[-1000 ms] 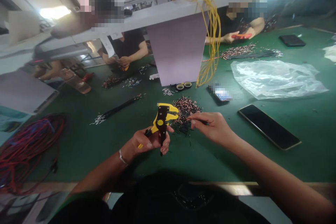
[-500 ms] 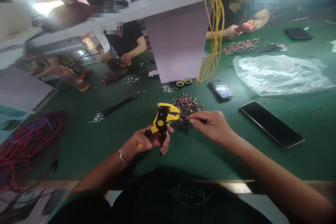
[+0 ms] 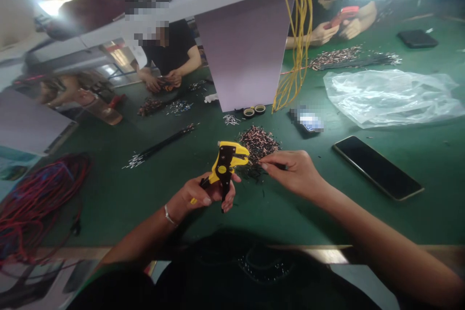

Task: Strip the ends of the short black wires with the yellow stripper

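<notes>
A yellow-and-black wire stripper (image 3: 222,168) is in my left hand (image 3: 209,194), its fingers wrapped round the handles and its jaws pointing right. To the right of the jaws, my right hand (image 3: 296,168) pinches a short dark wire (image 3: 279,165) between thumb and fingers, partly covered by the hand. The wire's tip and the jaws are apart. Just behind both hands lies a heap of short wire pieces (image 3: 259,141), black with copper-coloured ends.
A bundle of black wires (image 3: 163,145) lies left, red cable coils (image 3: 39,203) at the far left. Right are a phone (image 3: 378,167), a second phone (image 3: 307,122) and a clear plastic bag (image 3: 388,99). Tape rolls (image 3: 249,113) sit by the panel (image 3: 247,53). Two co-workers sit opposite.
My hands, the wire stripper and the wire keep almost the same places. The view has tilted slightly. The co-worker at the right has raised a red tool a little.
</notes>
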`<state>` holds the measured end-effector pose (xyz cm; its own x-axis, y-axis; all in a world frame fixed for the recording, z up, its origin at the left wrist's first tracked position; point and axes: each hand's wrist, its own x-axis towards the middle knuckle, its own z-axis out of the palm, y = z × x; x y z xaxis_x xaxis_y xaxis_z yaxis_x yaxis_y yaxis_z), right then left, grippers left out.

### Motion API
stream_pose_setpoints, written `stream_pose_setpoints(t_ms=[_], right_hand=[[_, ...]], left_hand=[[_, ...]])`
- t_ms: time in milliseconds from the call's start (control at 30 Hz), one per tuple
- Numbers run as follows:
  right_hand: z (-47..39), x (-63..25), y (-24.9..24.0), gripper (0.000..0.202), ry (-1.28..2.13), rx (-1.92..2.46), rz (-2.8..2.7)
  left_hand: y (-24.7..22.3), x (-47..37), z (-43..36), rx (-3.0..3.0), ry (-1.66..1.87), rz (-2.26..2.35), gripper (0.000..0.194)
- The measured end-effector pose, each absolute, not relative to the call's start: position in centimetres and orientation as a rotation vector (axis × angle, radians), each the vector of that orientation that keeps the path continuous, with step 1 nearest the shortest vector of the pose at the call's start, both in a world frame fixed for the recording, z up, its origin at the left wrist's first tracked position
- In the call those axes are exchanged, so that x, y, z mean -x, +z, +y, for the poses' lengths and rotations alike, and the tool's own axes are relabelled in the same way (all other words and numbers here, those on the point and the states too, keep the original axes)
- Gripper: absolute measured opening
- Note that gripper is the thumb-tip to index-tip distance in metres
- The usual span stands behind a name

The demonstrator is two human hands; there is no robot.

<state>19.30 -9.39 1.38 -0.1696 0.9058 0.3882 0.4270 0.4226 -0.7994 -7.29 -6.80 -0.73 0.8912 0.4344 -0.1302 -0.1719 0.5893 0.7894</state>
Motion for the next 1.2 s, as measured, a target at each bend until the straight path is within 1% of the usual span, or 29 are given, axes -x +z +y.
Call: stream_pose_setpoints(t_ms=[700,933,1200], right_hand=[[-9.45,-19.48,1.22,0.024,0.738,1.206,-1.826],[-9.46,-19.45,1.2,0.024,0.776,1.215,-1.815],[-9.48,-19.54,1.18,0.024,0.794,1.236,-1.827]], left_hand=[[-0.96,7.35,-6.87,-0.949,0.351,0.355,0.069],[-0.94,7.4,-6.99,-0.887,0.352,0.334,0.069],[-0.95,7.46,-7.18,-0.929,0.367,0.357,0.063]])
